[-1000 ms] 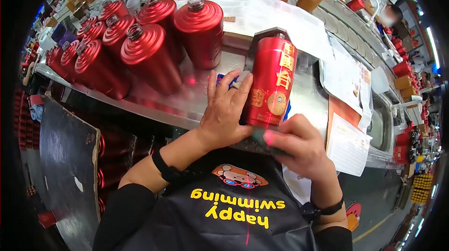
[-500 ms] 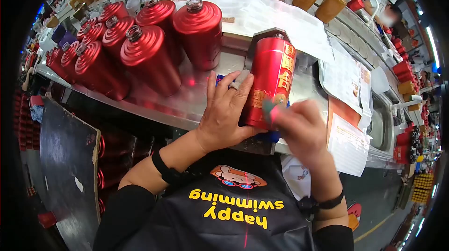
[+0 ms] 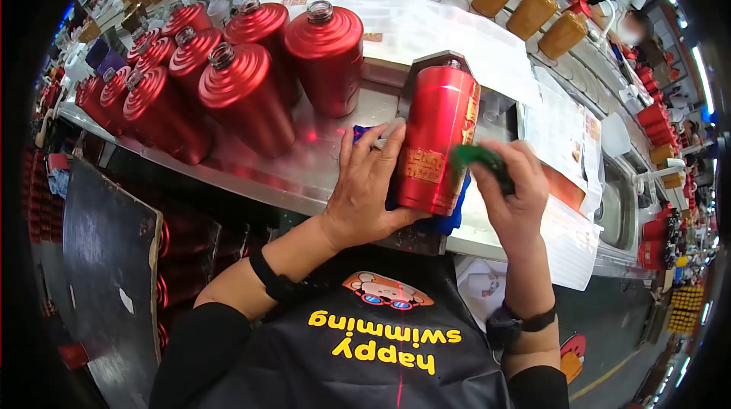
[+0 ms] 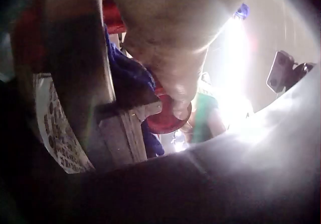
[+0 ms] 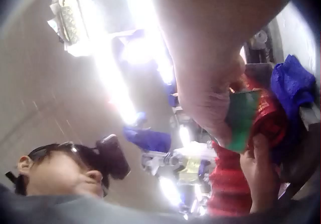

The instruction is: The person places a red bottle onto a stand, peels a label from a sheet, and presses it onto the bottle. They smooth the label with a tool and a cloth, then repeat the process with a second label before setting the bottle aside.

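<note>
Label (image 3: pixel 425 166) smoothing seems underway: right hand (image 3: pixel 519 199) pinches green scraper (image 3: pixel 474 156) beside red bottle (image 3: pixel 438 116); left hand (image 3: pixel 362 186), open, braces it. Next calls for even pressure.

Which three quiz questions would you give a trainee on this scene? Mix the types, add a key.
1. True or false: the right hand holds a green piece.
2. Multiple choice: what colour is the cloth at the base of the bottle being worked on? A) yellow B) blue C) white
3. Fill in: the yellow print on the black garment reads "happy ____".

Key: 1 true; 2 B; 3 swimming
</note>
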A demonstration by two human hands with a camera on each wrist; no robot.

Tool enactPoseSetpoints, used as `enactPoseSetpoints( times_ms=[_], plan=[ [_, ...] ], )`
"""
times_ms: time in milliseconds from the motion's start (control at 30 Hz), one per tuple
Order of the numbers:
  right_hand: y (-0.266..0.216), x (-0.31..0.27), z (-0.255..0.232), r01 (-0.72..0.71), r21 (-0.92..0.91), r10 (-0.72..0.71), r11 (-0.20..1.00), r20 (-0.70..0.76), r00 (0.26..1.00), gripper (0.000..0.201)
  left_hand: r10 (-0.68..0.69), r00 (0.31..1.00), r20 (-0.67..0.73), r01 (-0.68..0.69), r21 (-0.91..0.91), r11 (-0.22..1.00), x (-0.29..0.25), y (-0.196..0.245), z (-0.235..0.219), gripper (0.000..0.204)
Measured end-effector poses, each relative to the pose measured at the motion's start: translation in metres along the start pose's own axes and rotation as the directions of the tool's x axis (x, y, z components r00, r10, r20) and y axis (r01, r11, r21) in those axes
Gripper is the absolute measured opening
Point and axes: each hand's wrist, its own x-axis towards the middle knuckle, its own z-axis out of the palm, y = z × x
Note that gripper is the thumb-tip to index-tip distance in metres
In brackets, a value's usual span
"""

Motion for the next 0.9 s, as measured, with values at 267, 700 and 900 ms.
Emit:
enactPoseSetpoints(
  times_ms=[267,700,900],
  plan=[
    [-0.012,-0.013,-0.007,0.153,0.186,-0.213,0.971,0.366,0.906,0.036,0.002,0.996,0.085,-0.01,0.098,0.995,0.002,0.003,-0.007,0.112],
    [-0.023,-0.018,-0.005,0.391,0.096,-0.396,0.915,0.392,0.83,0.041,0.0,0.995,0.096,-0.007,0.072,0.997,0.001,-0.005,-0.002,0.115],
    [-0.001,-0.009,0.006,0.411,-0.232,-0.409,0.882,0.059,0.91,0.041,-0.004,1.0,0.013,0.004,-0.035,0.999,-0.001,-0.003,0.003,0.11]
  ],
)
